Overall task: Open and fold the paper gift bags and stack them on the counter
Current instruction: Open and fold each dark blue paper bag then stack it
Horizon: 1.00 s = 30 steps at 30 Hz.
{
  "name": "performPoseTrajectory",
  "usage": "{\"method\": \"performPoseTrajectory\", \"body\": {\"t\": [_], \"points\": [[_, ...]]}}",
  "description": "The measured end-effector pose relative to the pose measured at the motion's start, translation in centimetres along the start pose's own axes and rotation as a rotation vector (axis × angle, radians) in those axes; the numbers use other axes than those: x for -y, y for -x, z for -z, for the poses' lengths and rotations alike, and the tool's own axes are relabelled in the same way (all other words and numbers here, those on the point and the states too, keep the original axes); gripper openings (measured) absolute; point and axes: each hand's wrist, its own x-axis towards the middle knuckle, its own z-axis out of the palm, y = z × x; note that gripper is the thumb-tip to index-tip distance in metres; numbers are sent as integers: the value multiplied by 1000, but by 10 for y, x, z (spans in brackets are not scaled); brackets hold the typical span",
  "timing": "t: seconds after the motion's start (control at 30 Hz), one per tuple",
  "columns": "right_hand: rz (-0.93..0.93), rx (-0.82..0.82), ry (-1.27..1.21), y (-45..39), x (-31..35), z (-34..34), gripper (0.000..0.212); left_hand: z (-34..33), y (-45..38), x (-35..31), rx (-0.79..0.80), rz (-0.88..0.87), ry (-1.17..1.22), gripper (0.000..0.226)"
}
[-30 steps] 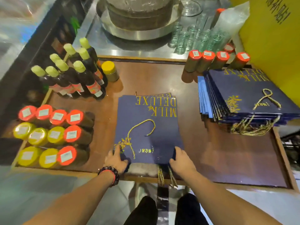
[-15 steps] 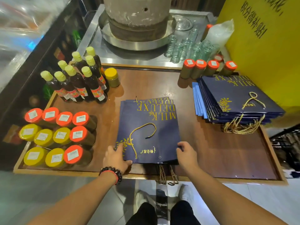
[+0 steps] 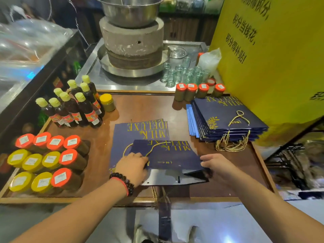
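Bag (image 3: 168,158), dark blue with gold "MILK DELUXE" print, lies at the near middle of the table (image 3: 149,106), on top of other flat bags (image 3: 140,130), with its near end lifted open so the pale inside shows. The left hand (image 3: 132,168) grips the bag's near left corner, fingers curled over the edge by a gold cord handle. The right hand (image 3: 217,165) pinches the near right corner; the two hands are apart, one at each side of the mouth.

The table is brown wood with a raised rim. Behind it a stone mill (image 3: 132,41) stands on a steel tray (image 3: 108,78), with clear glasses (image 3: 182,74) beside it. A yellow board (image 3: 273,58) rises at the right. A stack of folded bags (image 3: 226,118) sits at the table's right, cords hanging over its near edge. At the left lie jars (image 3: 47,158) with red and yellow lids, and upright dark bottles (image 3: 75,107) stand behind them. Four red-capped jars (image 3: 198,92) stand behind the stack. A bead bracelet (image 3: 124,181) circles the left wrist.
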Motion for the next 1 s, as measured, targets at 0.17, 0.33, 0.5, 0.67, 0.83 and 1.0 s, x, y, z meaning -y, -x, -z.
{"method": "performPoseTrajectory", "body": {"t": [0.17,0.33,0.5,0.67,0.83,1.0], "points": [[306,-12,958,-2,-6,62,49,31,10,-70,-30,-116,-88,33],[661,235,957,3,13,61,64,49,12,-140,-39,-143,-71,24],[667,520,996,-1,12,69,20,64,11,-189,-7,-54,-42,26],[648,495,1026,-2,2,112,18,70,10,-202,35,-20,-52,23],[607,360,1123,8,7,145,15,68,0,-198,54,-53,-70,26],[600,109,1316,-5,4,184,14,62,-11,-180,26,-63,-15,32]]}}
